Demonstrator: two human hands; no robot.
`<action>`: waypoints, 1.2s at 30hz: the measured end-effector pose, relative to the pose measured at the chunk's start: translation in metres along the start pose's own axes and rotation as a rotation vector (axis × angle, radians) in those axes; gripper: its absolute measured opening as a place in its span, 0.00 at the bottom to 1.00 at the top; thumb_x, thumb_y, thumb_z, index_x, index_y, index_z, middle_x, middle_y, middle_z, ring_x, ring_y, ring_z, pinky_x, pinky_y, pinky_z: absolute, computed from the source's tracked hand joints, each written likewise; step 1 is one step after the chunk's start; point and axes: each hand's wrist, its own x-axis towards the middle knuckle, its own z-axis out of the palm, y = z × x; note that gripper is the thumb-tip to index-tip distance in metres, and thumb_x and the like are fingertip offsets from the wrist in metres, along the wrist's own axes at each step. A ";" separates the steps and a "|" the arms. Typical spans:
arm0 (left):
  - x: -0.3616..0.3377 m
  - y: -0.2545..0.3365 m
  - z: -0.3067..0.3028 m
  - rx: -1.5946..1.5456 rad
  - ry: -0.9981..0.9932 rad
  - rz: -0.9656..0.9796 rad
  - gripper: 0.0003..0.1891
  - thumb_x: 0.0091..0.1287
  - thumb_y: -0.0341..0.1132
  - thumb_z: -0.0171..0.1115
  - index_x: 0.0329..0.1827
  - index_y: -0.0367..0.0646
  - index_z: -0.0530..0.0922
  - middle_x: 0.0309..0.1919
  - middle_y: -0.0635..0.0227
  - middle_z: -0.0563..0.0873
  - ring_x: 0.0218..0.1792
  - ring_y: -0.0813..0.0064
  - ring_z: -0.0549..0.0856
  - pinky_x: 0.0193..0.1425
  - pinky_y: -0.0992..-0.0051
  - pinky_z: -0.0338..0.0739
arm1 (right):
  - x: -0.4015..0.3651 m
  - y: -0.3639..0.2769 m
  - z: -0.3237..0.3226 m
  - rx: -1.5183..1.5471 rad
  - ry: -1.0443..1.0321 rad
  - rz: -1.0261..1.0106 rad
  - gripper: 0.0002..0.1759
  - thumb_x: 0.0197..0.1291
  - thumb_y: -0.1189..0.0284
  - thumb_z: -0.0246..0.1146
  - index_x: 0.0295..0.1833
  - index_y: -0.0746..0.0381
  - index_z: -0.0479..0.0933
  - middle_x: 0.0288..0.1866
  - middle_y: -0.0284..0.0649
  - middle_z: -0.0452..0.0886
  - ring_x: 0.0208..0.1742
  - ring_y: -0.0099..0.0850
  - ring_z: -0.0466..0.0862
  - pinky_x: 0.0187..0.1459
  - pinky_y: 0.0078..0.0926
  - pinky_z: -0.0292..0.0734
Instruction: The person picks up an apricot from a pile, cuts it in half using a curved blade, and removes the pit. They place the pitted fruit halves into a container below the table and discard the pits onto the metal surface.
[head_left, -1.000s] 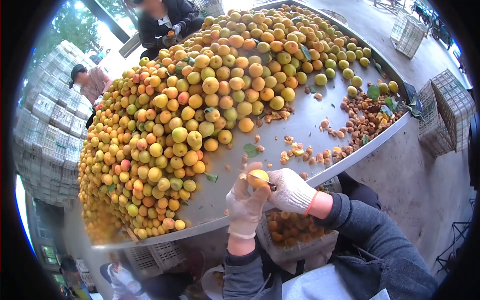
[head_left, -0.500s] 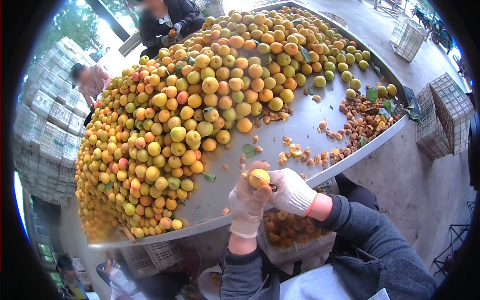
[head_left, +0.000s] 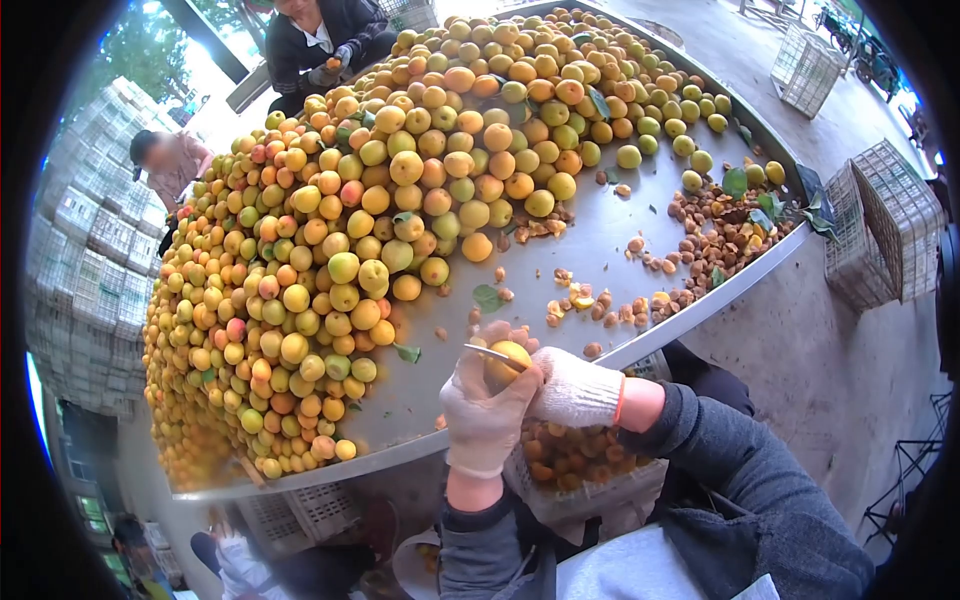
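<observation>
My left hand (head_left: 478, 415), in a pale glove, is closed around a yellow apricot (head_left: 512, 354) above the near edge of the metal table. Against the fruit lies the thin blade of a knife (head_left: 493, 355). My right hand (head_left: 578, 388), in a white knit glove, is closed on the knife; its fingers hide the handle. Both hands touch each other at the fruit. Under them, below the table edge, a crate of apricot pieces (head_left: 580, 462) is partly covered by my arms.
A large heap of apricots (head_left: 330, 260) covers much of the metal table (head_left: 400, 405). Brown pits (head_left: 715, 235) lie at its right side. White crates (head_left: 885, 225) stand on the floor to the right, and stacked crates (head_left: 95, 260) on the left. Two people sit across the heap.
The blade now lies across the apricot's upper side, more visible than before. My left hand has turned, showing its back, and my right hand has closed in beside it. The view has shifted slightly.
</observation>
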 end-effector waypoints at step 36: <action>0.007 -0.005 -0.018 -0.650 -0.010 -0.232 0.22 0.71 0.34 0.56 0.67 0.36 0.69 0.51 0.54 0.82 0.41 0.65 0.87 0.44 0.70 0.84 | -0.007 -0.048 -0.044 0.299 0.176 0.258 0.12 0.61 0.71 0.63 0.49 0.62 0.82 0.31 0.31 0.83 0.22 0.15 0.75 0.26 0.12 0.71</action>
